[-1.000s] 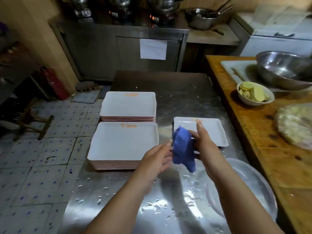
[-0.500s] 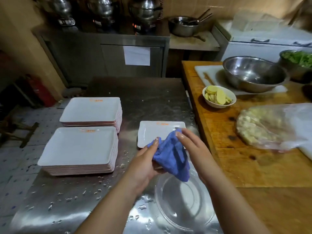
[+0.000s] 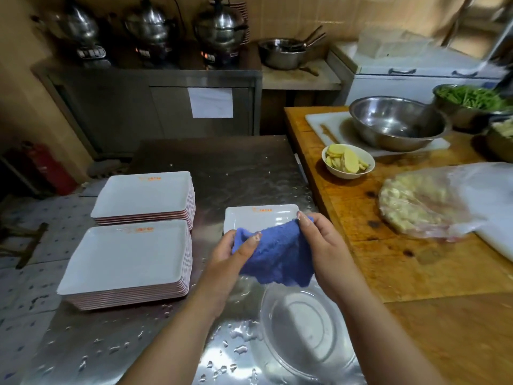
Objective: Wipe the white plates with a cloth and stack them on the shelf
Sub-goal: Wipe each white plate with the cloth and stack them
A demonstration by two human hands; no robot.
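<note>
A blue cloth (image 3: pixel 273 254) is held spread between two hands above a wet steel table (image 3: pixel 222 168).

The left hand (image 3: pixel 236 257) pinches one edge of the cloth and the right hand (image 3: pixel 319 245) pinches the other, a little apart. Just beyond lies a single white plate (image 3: pixel 258 216); two plate stacks (image 3: pixel 133 245) stand to the left. No shelf is seen. For a good wipe, the cloth is probably best folded into a flat pad, then passed across the plate's whole face, rim included.

A commercial kitchen: steel table (image 3: pixel 227 168), stacked plates (image 3: pixel 130 262), three steel cookers (image 3: pixel 151 31) on a counter, mixing bowls (image 3: pixel 397 123), wooden prep bench (image 3: pixel 416 259).
</note>
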